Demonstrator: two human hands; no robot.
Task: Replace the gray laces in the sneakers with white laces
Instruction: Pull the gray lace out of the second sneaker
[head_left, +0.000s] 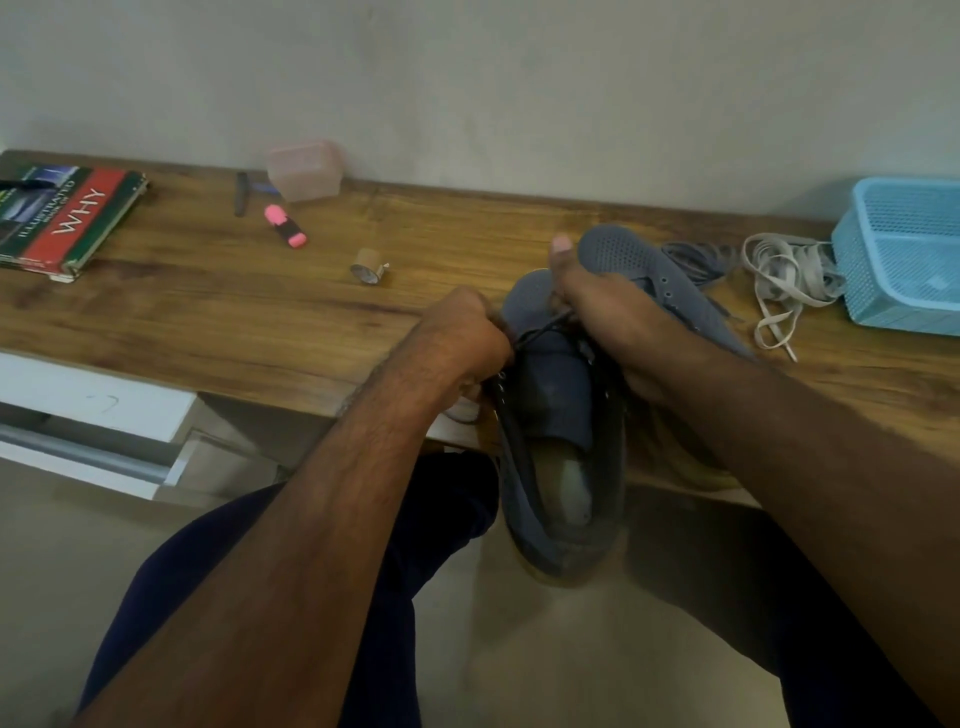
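A blue-gray sneaker (558, 447) lies at the desk's near edge, its heel hanging over my lap. My left hand (462, 338) grips the dark gray lace (540, 332) at the sneaker's left eyelets. My right hand (597, 306) holds the sneaker's front from the right, one finger raised. A second blue-gray sneaker (644, 270) lies behind it on the desk. A loose dark lace (698, 260) is bunched past that shoe. The white laces (784, 280) lie in a heap to the right.
A wooden desk (260, 291) stands against a pale wall. On it are a light blue basket (904, 254) at far right, a book (62, 218) at far left, a pink highlighter (285, 226), a pink plastic box (306, 169), and a small tape roll (369, 267).
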